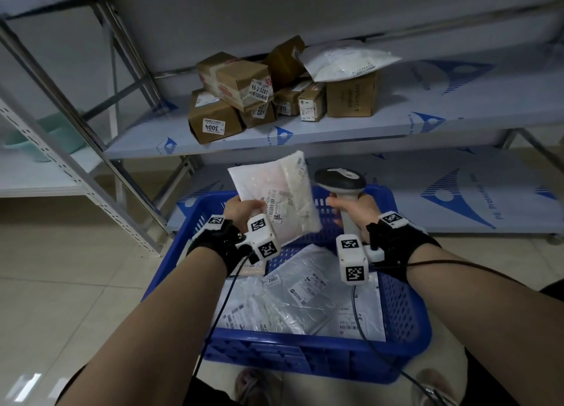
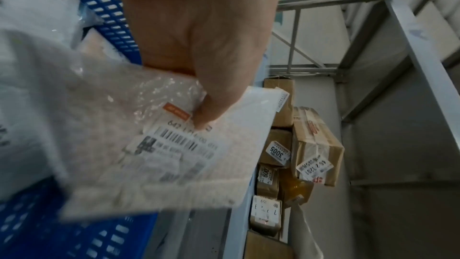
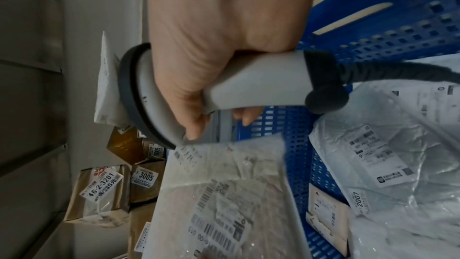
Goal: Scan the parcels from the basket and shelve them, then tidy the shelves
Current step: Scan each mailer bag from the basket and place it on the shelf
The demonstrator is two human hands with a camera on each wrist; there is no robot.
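Left hand [image 1: 241, 211] pinched a poly mailer [image 1: 274, 198] over the basket [image 1: 409, 314], right hand [image 1: 355, 211] gripped the scanner [image 1: 341, 181] — best flatten that label first

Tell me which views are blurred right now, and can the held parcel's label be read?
Head view: dim, sharp; label too small. Left wrist view: parcel motion-smeared, barcode visible, digits partly legible under the left hand. Right wrist view: softer, scanner clear, label streaked.

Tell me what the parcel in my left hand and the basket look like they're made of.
Parcel: seemingly thin glossy plastic film, a soft mailer bag; it crinkles and glints.
Basket: looks like rigid moulded blue plastic, with perforated walls and a smooth rim.
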